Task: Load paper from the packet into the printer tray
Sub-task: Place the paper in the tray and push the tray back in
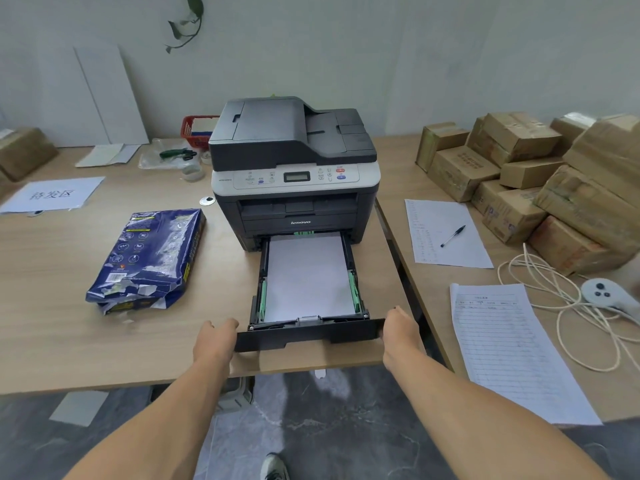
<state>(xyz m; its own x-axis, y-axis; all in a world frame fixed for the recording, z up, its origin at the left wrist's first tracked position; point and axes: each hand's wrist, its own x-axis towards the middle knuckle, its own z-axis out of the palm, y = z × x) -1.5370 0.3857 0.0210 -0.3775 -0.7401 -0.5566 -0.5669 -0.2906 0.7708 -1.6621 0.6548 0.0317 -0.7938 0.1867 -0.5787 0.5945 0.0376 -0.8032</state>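
A dark grey printer (pixel 294 161) stands on the wooden desk. Its black paper tray (pixel 311 336) is pulled out toward me, with a stack of white paper (pixel 308 275) lying flat between the green guides. My left hand (pixel 216 336) grips the left end of the tray's front panel. My right hand (pixel 398 329) grips the right end. A torn-open blue paper packet (pixel 149 258) lies on the desk to the left of the printer, apart from both hands.
Cardboard boxes (pixel 540 181) are piled at the right. Printed sheets (pixel 512 351), a pen (pixel 453 236), a white cable (pixel 568 299) and a white controller (pixel 604 292) lie on the right desk. A labelled sheet (pixel 52 195) and red basket (pixel 197 128) sit at left.
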